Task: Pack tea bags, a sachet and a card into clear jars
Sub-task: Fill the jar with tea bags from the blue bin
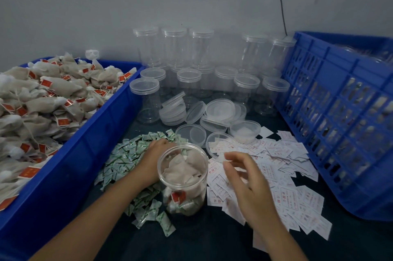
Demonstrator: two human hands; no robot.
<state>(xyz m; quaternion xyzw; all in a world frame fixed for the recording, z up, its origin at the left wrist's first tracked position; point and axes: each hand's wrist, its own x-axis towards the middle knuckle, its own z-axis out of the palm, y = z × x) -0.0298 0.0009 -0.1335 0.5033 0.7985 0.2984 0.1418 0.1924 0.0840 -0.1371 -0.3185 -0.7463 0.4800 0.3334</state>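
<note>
The open jar (182, 177), packed with soft tea bags (180, 168), stands near centre on the worktop (212, 243); I judge it light, rigid and slick, best held round its wall. My left hand (155, 156) lies on the sachets (125, 154) behind it, its grip I cannot tell; my right hand (246, 177) hovers spread above the flimsy cards (287, 194), pinching nothing.

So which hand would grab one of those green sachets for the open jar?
The left hand: it rests on the sachet pile just left of the jar. The right hand is over the white cards on the far side.
</note>
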